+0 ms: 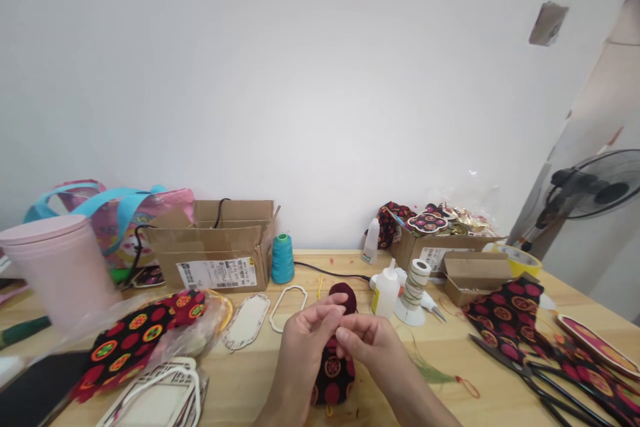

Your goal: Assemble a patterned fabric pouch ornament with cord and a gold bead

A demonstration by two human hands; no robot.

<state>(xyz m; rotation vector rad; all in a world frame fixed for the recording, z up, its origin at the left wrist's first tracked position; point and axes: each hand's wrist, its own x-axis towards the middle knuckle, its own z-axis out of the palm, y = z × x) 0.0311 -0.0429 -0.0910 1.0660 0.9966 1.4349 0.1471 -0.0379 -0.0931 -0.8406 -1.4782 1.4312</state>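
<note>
My left hand (311, 340) and my right hand (369, 345) meet at the middle front of the table. Thumb and fingers are pinched together on each, fingertips nearly touching. Whatever lies between them is too small or hidden to make out. Directly below is a long, rounded piece covered in black cloth with red circles (334, 380), partly hidden by both hands. A yellow loop shows at its near end. Its far end, or something beside it, is a dark maroon rounded shape (346, 296) behind my fingers.
Left are a pale oval frame (289, 308), patterned cloth (145, 333), a pink bin (57, 267) and a cardboard box (215, 253). A teal thread cone (283, 260) stands behind. Right are a glue bottle (386, 293), a ribbon spool (416, 287), a green tassel (435, 373) and black scissors (525, 370).
</note>
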